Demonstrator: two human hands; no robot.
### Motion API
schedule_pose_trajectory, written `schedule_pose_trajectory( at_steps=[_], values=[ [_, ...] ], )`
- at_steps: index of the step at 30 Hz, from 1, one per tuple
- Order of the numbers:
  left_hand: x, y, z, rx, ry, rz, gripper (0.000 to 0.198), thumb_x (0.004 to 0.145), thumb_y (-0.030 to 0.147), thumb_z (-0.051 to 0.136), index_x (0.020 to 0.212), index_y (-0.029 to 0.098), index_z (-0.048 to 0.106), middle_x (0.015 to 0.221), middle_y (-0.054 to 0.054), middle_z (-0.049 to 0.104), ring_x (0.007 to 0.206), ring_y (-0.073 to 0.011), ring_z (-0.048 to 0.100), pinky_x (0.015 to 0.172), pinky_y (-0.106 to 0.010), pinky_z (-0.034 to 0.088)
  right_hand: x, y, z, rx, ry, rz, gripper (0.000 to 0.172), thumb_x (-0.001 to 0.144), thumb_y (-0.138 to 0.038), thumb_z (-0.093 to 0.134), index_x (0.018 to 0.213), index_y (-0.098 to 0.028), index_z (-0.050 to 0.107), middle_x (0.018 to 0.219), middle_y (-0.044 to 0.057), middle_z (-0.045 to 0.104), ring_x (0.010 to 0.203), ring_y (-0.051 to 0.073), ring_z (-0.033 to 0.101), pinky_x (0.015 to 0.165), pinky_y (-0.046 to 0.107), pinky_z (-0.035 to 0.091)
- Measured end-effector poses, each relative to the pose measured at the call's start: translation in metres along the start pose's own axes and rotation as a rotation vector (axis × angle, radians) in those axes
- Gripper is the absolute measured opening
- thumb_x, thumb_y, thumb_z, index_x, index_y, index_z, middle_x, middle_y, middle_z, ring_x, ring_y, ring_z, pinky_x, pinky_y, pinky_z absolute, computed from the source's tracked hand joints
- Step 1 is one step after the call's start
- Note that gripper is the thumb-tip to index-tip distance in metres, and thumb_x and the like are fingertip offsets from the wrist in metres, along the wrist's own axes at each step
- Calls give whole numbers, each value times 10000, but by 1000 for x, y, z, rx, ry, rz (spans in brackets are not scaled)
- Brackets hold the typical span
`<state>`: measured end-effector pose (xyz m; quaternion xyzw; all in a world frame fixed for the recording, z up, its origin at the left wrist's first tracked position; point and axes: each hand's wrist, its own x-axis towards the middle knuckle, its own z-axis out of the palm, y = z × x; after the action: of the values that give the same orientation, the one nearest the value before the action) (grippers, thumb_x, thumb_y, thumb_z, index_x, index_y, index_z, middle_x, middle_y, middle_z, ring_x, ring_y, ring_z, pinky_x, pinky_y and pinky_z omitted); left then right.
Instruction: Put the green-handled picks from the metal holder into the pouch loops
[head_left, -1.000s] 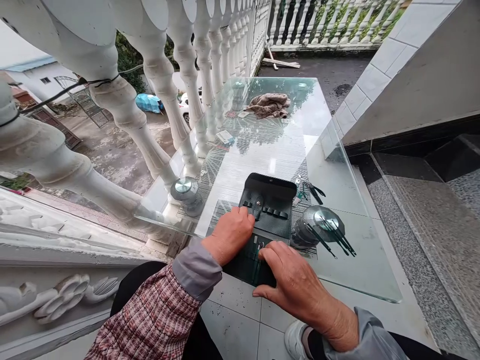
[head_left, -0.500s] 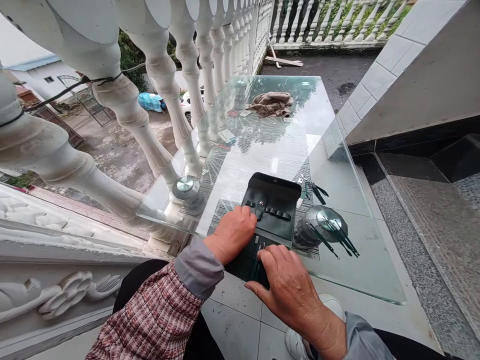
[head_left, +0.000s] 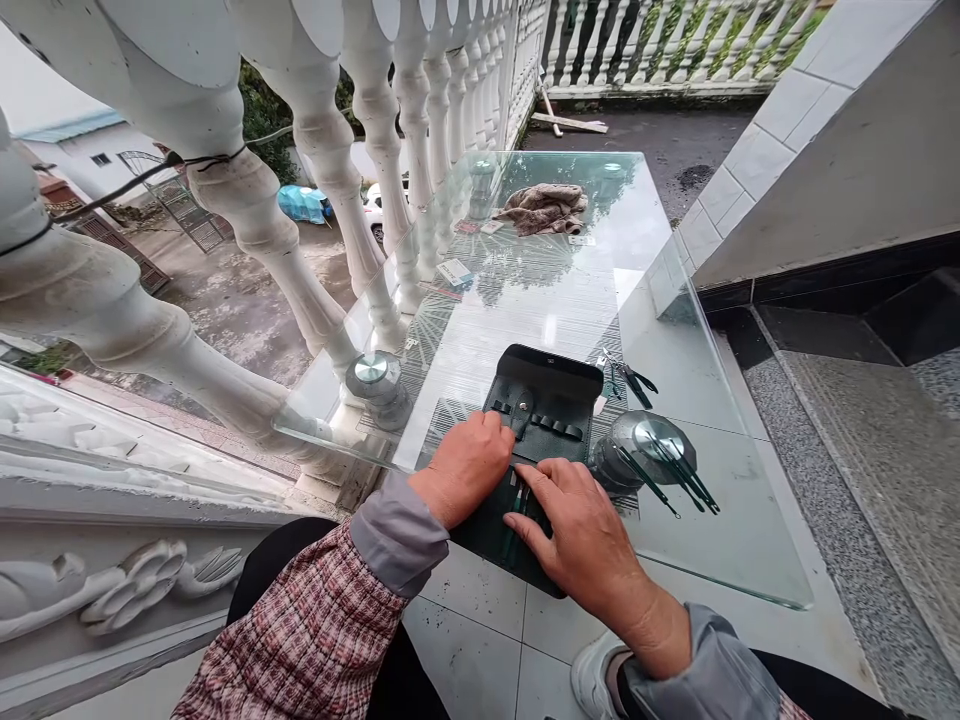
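Note:
An open black tool pouch [head_left: 551, 400] lies at the near end of a glass table [head_left: 525, 290]. Its upper flap has a row of elastic loops, and thin tools sit in the lower half. My left hand [head_left: 465, 465] rests curled on the pouch's left edge, pressing it down. My right hand [head_left: 581, 535] lies over the lower half, fingers bent onto the thin tools [head_left: 516, 492] tucked there. I cannot make out whether the fingers pinch one of them.
Several slim dark picks [head_left: 671, 470] lie on the glass over a round metal table mount [head_left: 637, 445]. Small pliers [head_left: 630, 378] sit right of the pouch. A crumpled brown cloth [head_left: 544, 207] and a small box [head_left: 454, 273] lie farther off. White balusters [head_left: 322, 150] run along the left.
My right hand has slid up from the pouch's bottom edge onto the tools in its lower half. The left hand has stayed put.

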<state>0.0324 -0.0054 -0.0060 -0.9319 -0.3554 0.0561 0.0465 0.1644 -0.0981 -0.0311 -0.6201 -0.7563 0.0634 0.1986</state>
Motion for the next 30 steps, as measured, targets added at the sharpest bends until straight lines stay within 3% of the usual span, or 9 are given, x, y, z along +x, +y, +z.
schedule_pose_trajectory(
  at_steps=[12, 18, 22, 26, 30],
  values=[
    [0, 0, -1, -12, -9, 3, 136, 878, 96, 395, 838, 113, 524, 852, -102, 543, 845, -214, 547, 645, -296, 480, 0, 1, -7, 21, -2, -40, 290, 847, -366, 507, 1073, -205, 591, 930, 82, 550, 837, 210, 492, 684, 347, 417],
    [0, 1, -1, -10, 0, 0, 137, 880, 99, 394, 831, 115, 521, 850, -98, 541, 850, -214, 543, 648, -296, 483, 0, 4, -7, 51, -17, -51, 275, 855, -296, 495, 1098, -200, 582, 927, 80, 548, 839, 207, 500, 701, 353, 428],
    [-1, 1, -3, 9, -17, -1, 135, 876, 86, 394, 834, 116, 519, 851, -99, 539, 856, -212, 541, 651, -297, 484, -2, 7, -6, 115, 10, -44, 269, 836, -250, 518, 1095, -184, 550, 953, 84, 547, 873, 213, 505, 722, 358, 439],
    [-1, 1, -4, 1, -21, -2, 139, 871, 74, 391, 840, 114, 521, 854, -103, 541, 847, -217, 545, 633, -298, 486, -5, 7, -6, 160, 35, -53, 176, 779, -238, 592, 944, -200, 543, 934, 67, 553, 866, 208, 516, 709, 346, 442],
    [-1, 1, -3, 5, -20, -3, 145, 872, 76, 386, 839, 115, 522, 848, -103, 539, 834, -215, 545, 621, -297, 485, -6, 4, -7, 146, 14, -71, 254, 710, -245, 669, 899, -200, 505, 908, 62, 551, 855, 221, 516, 694, 356, 436]
  ],
)
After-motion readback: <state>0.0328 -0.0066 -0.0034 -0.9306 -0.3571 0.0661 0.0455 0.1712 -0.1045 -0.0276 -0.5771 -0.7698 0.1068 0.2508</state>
